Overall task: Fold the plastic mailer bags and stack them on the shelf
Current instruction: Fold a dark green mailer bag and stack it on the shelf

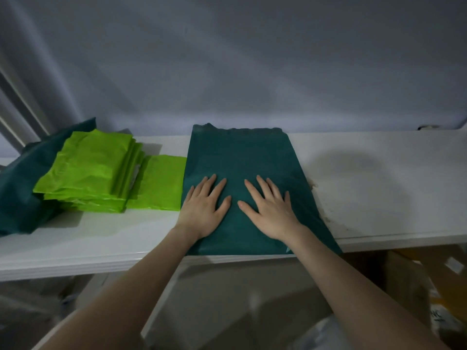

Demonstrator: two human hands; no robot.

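Note:
A dark green plastic mailer bag [240,152] lies flat on the white shelf [379,178], its near edge reaching the shelf's front edge. My left hand [204,208] presses flat on its near left part, fingers straight and spread. My right hand [267,208] presses flat beside it on the bag's near middle, fingers spread too. To the left stands a stack of folded bright green mailer bags [88,173], with one single green bag [159,183] lying flat between the stack and the dark bag.
More dark green bags [22,188] lie under and behind the bright green stack at the far left. A grey wall rises behind the shelf. The shelf's right part shows stains. Below the shelf sit cardboard boxes [409,279] and plastic wrapping.

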